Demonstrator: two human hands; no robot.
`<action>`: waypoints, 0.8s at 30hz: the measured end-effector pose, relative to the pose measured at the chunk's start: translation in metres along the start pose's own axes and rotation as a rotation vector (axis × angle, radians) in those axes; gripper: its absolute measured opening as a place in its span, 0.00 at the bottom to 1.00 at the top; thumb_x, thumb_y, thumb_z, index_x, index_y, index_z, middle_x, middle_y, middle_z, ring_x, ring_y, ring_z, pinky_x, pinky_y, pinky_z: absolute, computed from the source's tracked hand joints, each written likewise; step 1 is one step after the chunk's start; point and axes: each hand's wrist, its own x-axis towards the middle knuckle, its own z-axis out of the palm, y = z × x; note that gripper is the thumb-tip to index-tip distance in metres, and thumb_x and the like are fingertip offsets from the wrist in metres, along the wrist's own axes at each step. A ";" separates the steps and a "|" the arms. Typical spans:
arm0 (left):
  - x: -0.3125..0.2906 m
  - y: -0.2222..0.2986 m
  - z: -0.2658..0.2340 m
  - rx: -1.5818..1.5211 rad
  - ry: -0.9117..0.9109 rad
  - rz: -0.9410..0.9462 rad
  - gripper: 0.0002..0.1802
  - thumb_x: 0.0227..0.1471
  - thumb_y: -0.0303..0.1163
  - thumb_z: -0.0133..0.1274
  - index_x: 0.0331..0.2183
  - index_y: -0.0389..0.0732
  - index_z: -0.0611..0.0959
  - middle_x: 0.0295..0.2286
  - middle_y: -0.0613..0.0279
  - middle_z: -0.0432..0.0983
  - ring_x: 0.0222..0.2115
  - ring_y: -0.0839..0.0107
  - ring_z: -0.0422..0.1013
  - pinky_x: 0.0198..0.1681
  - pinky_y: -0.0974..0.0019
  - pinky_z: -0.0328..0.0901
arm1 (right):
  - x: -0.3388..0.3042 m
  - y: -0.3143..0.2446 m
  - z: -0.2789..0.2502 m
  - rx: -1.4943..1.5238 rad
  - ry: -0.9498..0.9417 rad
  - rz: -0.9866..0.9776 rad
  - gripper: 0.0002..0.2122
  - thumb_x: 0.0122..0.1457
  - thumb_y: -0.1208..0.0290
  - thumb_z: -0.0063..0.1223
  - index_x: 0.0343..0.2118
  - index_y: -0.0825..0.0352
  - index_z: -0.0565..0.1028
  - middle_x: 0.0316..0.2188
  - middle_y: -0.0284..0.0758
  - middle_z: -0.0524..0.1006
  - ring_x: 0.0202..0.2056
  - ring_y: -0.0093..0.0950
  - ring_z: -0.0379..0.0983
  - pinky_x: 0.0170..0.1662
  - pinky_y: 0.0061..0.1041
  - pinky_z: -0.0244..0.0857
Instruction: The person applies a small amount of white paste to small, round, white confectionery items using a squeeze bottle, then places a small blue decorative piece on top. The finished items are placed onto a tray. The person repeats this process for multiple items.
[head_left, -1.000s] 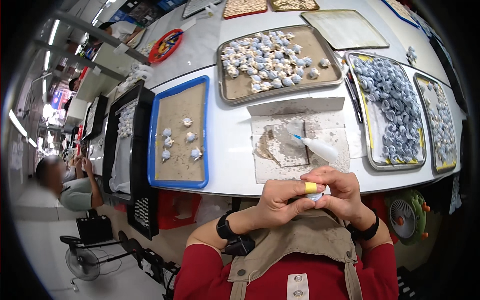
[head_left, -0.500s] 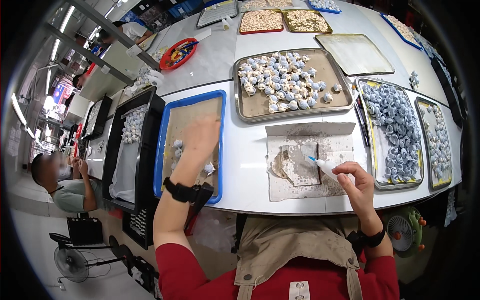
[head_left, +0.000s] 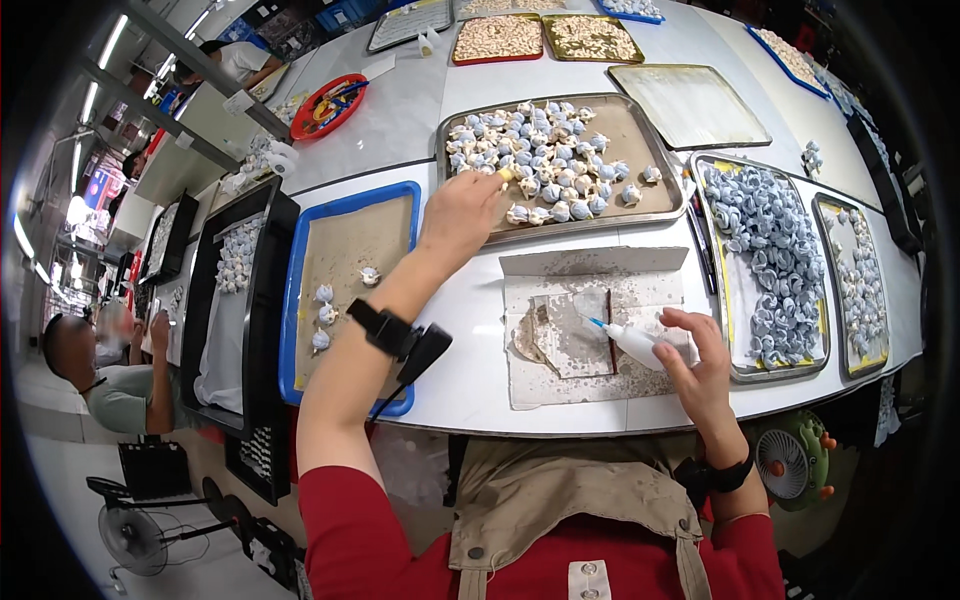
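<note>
My left hand (head_left: 462, 218) reaches over the near left edge of a large metal tray (head_left: 660, 212). Its fingers are drawn together at the small blue-and-cream figures (head_left: 560, 170) there, and the fingertips hide whatever lies between them. In my right hand (head_left: 705, 375) is a white squeeze bottle (head_left: 636, 345) with a thin blue tip. The bottle tilts, tip pointing left, above a stained sheet of cardboard (head_left: 540, 385). Left of that, a blue-rimmed tray (head_left: 345, 235) lined with brown paper bears several of the same figures (head_left: 325, 313).
At right stand a tray of blue-grey curled pieces (head_left: 770, 260) and a narrower tray of figures (head_left: 865, 280). Black crates (head_left: 240, 330) flank the left side. Farther back are a red basket (head_left: 328, 108), a pale bare tray (head_left: 690, 105) and trays of cream pieces (head_left: 497, 40). Other people sit at left.
My left hand has moved right, from above the blue-rimmed tray to the figures on the metal tray. The bottle stays in my right hand. The whole view has shifted slightly.
</note>
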 end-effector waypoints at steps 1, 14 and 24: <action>-0.012 0.016 -0.013 -0.191 -0.027 -0.141 0.10 0.51 0.27 0.49 0.39 0.41 0.76 0.29 0.60 0.74 0.30 0.69 0.73 0.30 0.66 0.67 | 0.002 0.001 0.003 -0.066 -0.007 -0.035 0.15 0.48 0.72 0.59 0.40 0.69 0.73 0.34 0.38 0.76 0.38 0.35 0.70 0.45 0.30 0.61; -0.162 0.152 0.025 -1.799 -0.191 -0.862 0.26 0.52 0.23 0.52 0.52 0.37 0.66 0.39 0.58 0.72 0.36 0.76 0.70 0.34 0.78 0.66 | -0.015 0.008 0.011 0.077 -0.070 0.122 0.14 0.47 0.71 0.61 0.35 0.69 0.71 0.30 0.40 0.73 0.33 0.36 0.70 0.37 0.31 0.62; -0.169 0.170 0.035 -1.611 -0.066 -0.756 0.20 0.50 0.22 0.54 0.45 0.34 0.69 0.35 0.60 0.71 0.32 0.73 0.73 0.33 0.75 0.68 | -0.032 -0.042 -0.030 -0.088 -0.031 -0.155 0.12 0.39 0.68 0.65 0.24 0.65 0.73 0.21 0.32 0.70 0.27 0.30 0.61 0.35 0.28 0.52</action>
